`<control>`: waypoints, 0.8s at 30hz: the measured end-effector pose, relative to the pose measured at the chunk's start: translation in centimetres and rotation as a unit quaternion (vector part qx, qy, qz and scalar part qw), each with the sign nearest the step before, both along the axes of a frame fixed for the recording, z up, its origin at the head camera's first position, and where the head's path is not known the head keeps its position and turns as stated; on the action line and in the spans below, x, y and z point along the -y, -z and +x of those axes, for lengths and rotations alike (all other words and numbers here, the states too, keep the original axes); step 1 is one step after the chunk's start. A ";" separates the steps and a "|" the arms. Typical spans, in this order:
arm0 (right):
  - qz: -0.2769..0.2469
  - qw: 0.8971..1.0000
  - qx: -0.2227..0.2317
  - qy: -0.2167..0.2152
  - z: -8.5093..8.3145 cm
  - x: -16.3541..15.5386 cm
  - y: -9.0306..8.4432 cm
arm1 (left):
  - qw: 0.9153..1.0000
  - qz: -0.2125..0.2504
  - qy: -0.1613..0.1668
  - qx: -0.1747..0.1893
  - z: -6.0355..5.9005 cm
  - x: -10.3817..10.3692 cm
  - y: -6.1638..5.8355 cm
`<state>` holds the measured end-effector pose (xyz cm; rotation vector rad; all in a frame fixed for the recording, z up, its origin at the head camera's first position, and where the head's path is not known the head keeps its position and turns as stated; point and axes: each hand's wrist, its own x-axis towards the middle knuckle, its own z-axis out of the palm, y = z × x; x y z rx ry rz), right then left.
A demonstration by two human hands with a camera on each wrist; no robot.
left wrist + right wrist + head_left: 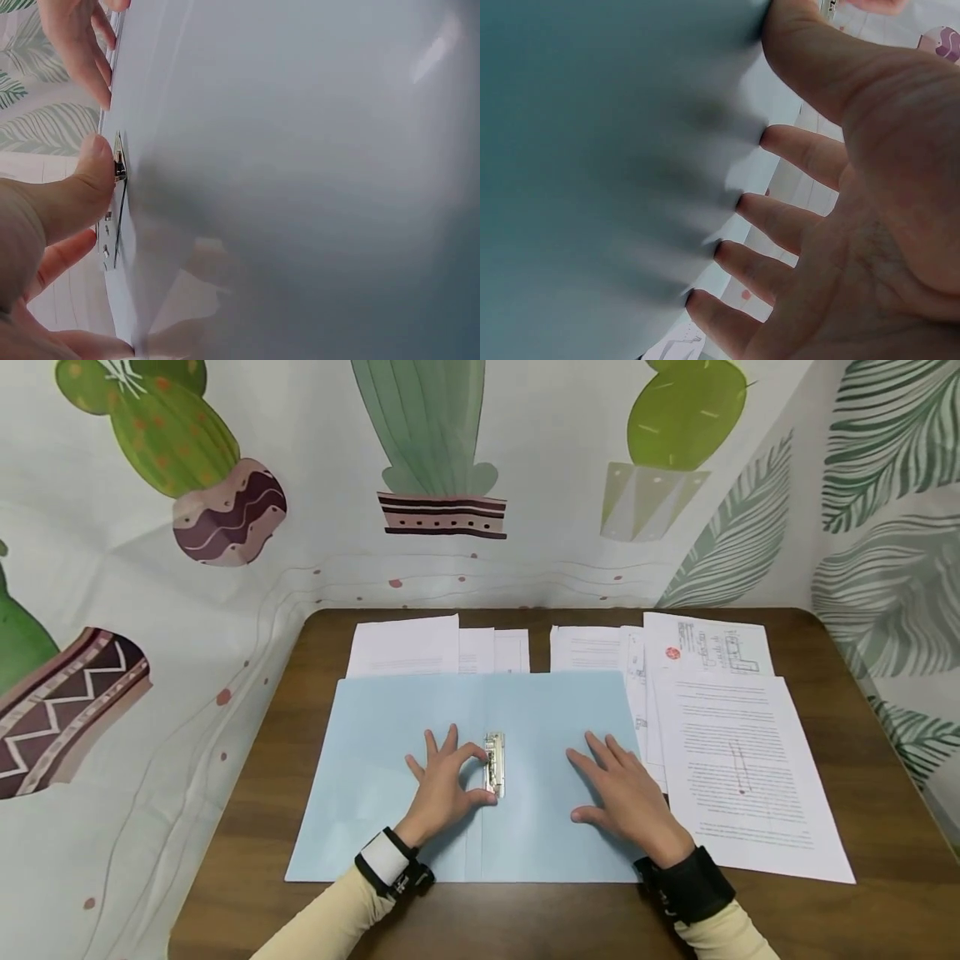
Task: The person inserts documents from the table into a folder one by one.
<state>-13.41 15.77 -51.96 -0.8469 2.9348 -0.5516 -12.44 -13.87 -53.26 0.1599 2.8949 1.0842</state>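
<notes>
A light-blue folder [390,760] lies open and flat on the brown table [862,793]. A metal clip [495,766] sits on its middle fold. My left hand [480,774] pinches that clip, index finger at its far end and thumb at its near end, the other fingers spread on the left half. The left wrist view shows the thumb [71,191] pressing the clip [114,169] against the folder [300,180]. My right hand [622,785] lies flat on the folder's right half with straight, spread fingers. From the right wrist, those fingers [799,154] touch the blue folder [592,150].
Printed sheets lie behind the folder at the back left [405,646] and back centre [585,647]. A stack of printed pages [738,760] lies right of the folder, close to my right hand. A cactus-print cloth [450,460] walls in the table's back and sides.
</notes>
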 end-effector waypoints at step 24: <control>0.002 1.000 0.028 0.009 0.2 0.3 -0.2 | 0.993 -0.039 0.079 -0.080 -0.1 1.3 -2.7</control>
